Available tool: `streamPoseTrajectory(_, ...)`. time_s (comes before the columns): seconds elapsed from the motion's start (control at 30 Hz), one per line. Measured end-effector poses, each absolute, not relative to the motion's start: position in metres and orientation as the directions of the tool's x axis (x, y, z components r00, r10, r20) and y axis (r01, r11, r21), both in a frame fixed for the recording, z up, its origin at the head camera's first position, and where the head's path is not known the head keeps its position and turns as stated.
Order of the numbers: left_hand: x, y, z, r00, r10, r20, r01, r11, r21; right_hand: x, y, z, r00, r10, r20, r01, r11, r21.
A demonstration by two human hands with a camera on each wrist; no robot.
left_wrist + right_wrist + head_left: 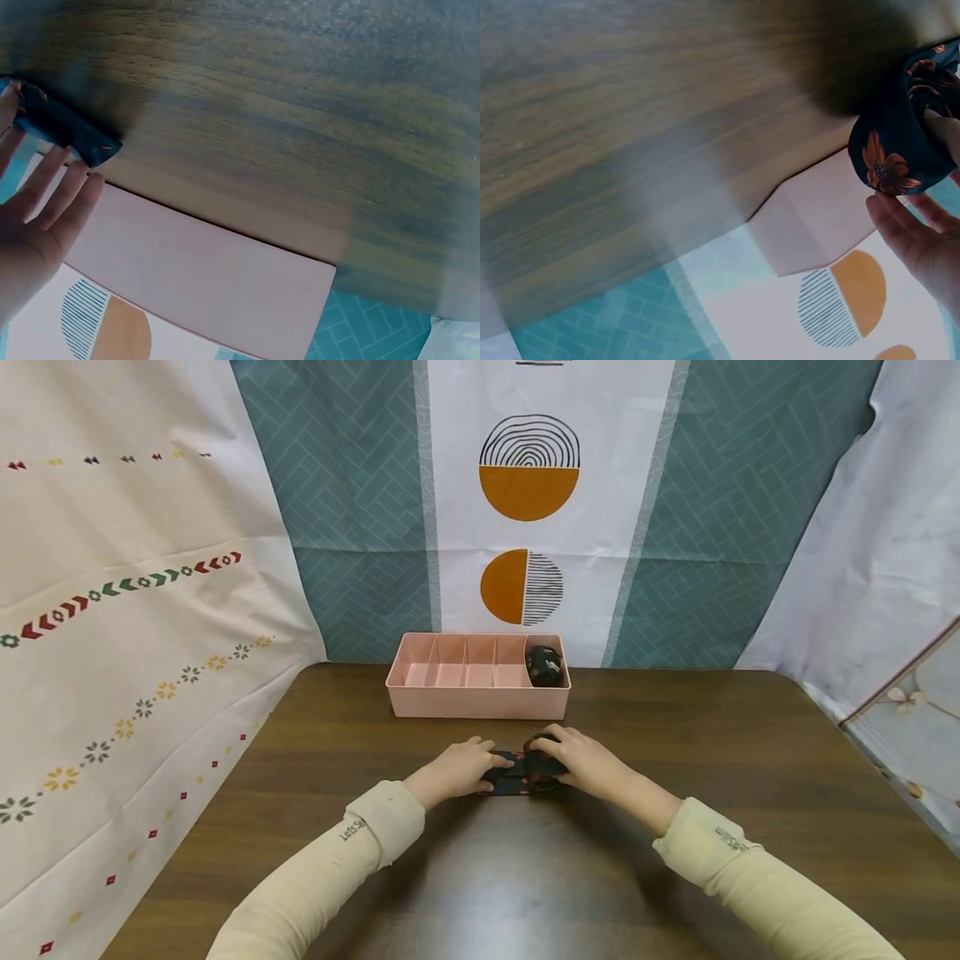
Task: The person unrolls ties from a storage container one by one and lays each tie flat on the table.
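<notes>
A dark necktie (513,786) with orange flowers lies partly flat on the table, its right part wound into a roll (889,154). My right hand (588,766) grips this roll, the thumb reaching into its open side and the fingers around the far side. On the flat left part rests my left hand (461,770), fingers fairly straight and spread across the cloth, thumb by the near edge. In the left wrist view the flat end of the necktie (67,127) shows beside the left fingertips. The inner turns of the roll are partly hidden.
Behind the hands stands a pink box (480,702) with several compartments. Its rightmost compartment holds another dark floral roll (543,666). The wooden table (510,877) ends at a patterned curtain (360,527) at the back, with pale cloth on both sides.
</notes>
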State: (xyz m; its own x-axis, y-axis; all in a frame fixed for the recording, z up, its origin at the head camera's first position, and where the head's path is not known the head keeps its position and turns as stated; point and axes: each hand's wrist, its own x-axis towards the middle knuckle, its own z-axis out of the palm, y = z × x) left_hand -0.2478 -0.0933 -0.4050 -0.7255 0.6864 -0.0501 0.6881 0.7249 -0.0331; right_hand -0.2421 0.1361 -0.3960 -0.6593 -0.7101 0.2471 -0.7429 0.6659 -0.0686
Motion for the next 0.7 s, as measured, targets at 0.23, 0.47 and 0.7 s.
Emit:
streamPoseTrajectory(0.23, -0.2503, -0.0901, -0.4075, -0.694, 0.720, -0.027, 0.720, 0.694, 0.024, -0.2420, 0.1433, -0.3981, -0.651, -0.714, 0.257, -0.750, 0.657, -0.073)
streamPoseTrajectory(0.47, -0.2511, -0.0924, -0.4087, -0.627, 0.778, -0.048, 0.766, 0.627, 0.143, -0.2419, 0.1434, -0.4007, -0.627, -0.745, 0.228, -0.766, 0.643, -0.009)
streamPoseTrajectory(0.7, -0.2540, -0.0945, -0.4092, -0.605, 0.792, -0.089, 0.769, 0.609, 0.195, -0.2440, 0.1468, -0.3999, -0.606, -0.772, 0.192, -0.781, 0.623, 0.043)
